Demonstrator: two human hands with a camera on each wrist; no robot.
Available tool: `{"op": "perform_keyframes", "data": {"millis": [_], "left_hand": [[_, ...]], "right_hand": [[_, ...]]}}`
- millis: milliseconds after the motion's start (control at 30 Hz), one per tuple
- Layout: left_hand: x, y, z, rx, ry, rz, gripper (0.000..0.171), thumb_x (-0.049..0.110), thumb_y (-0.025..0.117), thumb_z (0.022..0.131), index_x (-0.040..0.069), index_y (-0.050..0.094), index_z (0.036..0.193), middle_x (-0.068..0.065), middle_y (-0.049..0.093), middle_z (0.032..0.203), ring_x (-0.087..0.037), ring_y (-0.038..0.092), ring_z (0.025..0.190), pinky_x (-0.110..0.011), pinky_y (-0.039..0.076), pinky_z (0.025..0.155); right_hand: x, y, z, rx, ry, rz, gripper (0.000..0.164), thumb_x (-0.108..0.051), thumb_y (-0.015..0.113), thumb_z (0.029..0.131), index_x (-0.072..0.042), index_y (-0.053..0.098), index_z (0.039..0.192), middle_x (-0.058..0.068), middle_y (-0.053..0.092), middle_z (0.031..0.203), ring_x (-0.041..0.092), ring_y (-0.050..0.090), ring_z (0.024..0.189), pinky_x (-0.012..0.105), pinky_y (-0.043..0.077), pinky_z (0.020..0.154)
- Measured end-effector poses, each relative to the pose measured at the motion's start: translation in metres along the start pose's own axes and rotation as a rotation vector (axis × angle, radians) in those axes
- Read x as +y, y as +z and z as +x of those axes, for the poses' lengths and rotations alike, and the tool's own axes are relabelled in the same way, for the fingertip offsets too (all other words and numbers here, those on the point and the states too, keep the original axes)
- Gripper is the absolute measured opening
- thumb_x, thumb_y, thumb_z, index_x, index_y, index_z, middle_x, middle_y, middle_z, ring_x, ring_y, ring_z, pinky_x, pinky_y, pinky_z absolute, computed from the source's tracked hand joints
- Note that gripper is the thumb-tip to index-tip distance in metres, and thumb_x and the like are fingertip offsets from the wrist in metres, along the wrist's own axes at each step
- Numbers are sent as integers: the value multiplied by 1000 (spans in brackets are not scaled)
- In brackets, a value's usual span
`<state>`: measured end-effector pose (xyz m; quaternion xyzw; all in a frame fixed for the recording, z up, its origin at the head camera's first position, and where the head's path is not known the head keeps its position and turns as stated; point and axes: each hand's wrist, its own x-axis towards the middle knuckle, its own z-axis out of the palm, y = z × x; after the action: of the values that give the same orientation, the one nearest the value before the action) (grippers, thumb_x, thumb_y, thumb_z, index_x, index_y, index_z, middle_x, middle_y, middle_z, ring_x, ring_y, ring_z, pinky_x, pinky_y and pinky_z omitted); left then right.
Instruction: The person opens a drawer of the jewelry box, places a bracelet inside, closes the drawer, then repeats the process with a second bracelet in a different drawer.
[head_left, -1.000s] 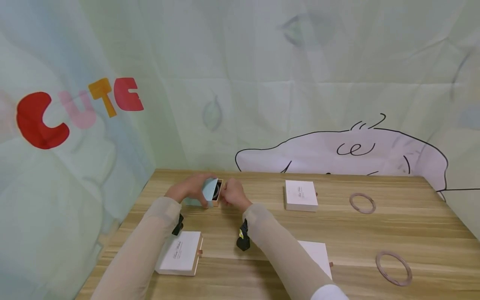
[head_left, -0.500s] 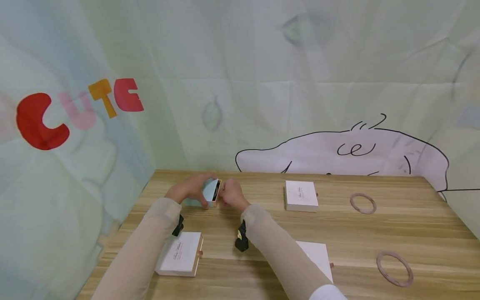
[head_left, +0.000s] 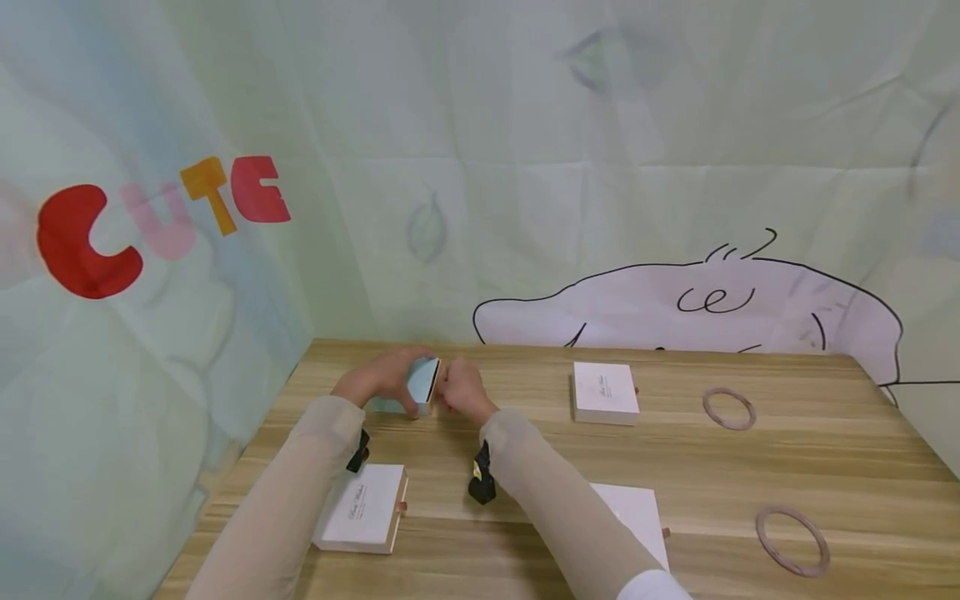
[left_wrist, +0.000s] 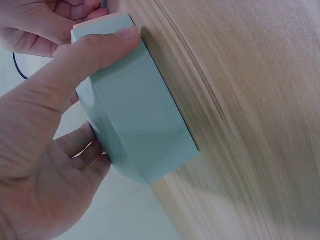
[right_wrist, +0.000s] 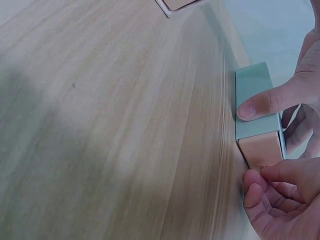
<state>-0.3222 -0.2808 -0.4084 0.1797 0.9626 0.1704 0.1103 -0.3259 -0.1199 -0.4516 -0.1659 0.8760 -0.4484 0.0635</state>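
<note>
A pale blue-green drawer box (head_left: 422, 382) stands at the back left of the wooden table. My left hand (head_left: 382, 377) grips its sleeve, thumb across one side and fingers around the other. At the box's right end is my right hand (head_left: 467, 390), fingers curled. In the right wrist view, its thumb and forefinger come together against the end of the tan drawer (right_wrist: 261, 150), which sticks out of the sleeve. Whether they hold a pull tab is hidden. From the head view, only a narrow dark gap shows along the top of the drawer.
White lettered boxes with small brown tabs lie about: one front left (head_left: 363, 504), one back centre (head_left: 603, 392), one front centre (head_left: 633, 510), partly behind the right sleeve. Two mauve rings lie at right, a far ring (head_left: 735, 427) and a near ring (head_left: 802, 570). A printed curtain hangs behind.
The drawer has slid leftward into the sleeve, and the dark round thing inside has gone from sight. My right hand has moved slightly left with it; the left stays in place.
</note>
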Motion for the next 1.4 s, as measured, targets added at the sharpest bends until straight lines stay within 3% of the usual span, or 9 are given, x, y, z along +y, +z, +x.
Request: {"op": "perform_keyframes", "data": {"millis": [600, 933, 1133, 1267, 1400], "left_hand": [[1, -1, -2, 3, -1, 1, 98, 10, 96, 59, -1, 48, 143, -22, 55, 132, -36, 52, 108, -50, 45, 91], [0, 1, -2, 7, 15, -5, 97, 9, 96, 59, -1, 48, 143, -22, 53, 136, -36, 51, 111, -50, 44, 94], [3, 1, -3, 4, 24, -18, 96, 8, 95, 59, -2, 48, 143, -22, 53, 135, -37, 50, 111, -51, 44, 93], [5, 0, -3, -9, 5, -28, 96, 8, 94, 61, -2, 46, 144, -22, 52, 136, -37, 49, 113, -52, 44, 94], [5, -2, -4, -22, 23, -18, 96, 9, 94, 62, -3, 45, 144, -22, 53, 135, -37, 50, 112, -51, 44, 94]], "right_hand": [[-5, 2, -1, 5, -11, -10, 51, 11, 56, 88, -11, 42, 44, -4, 43, 37, 6, 41, 32, 19, 30, 37], [-6, 2, 0, -9, 14, -29, 43, 8, 58, 90, -3, 56, 49, -3, 43, 38, 7, 40, 34, 19, 30, 39], [-6, -2, -1, -12, -36, -111, 24, 6, 65, 86, 2, 72, 63, -3, 51, 46, 7, 43, 42, 18, 34, 44], [-7, -9, -2, -25, -87, -131, 35, 5, 67, 86, -2, 61, 53, -6, 43, 45, 8, 36, 42, 20, 30, 42], [-11, -16, -3, -63, -99, -170, 32, 1, 68, 89, 2, 63, 57, -8, 36, 45, 7, 31, 42, 20, 26, 42]]}}
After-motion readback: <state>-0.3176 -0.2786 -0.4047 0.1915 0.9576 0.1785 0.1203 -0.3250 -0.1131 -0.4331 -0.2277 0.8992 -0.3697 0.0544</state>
